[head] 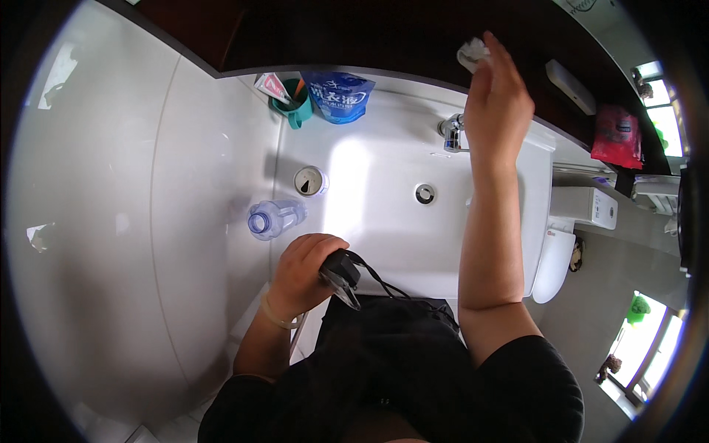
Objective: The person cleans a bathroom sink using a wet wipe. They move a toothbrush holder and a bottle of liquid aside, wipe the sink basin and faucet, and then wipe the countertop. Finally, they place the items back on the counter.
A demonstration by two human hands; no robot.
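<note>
My left hand grips a dark, partly clear plastic object near the sink's front edge; a black cord runs from it across my dark clothing. What the object is, I cannot tell. My right hand is raised over the dark wooden shelf beyond the chrome faucet, with a crumpled white tissue or cloth held at its fingertips. Below my right hand and forearm lies the white sink with its round metal drain.
On the sink's left side are an opened can and an uncapped clear plastic bottle. Behind them stand a green cup holding a tube, and a blue pouch. The shelf holds a white box-like object and a red packet. A toilet stands right.
</note>
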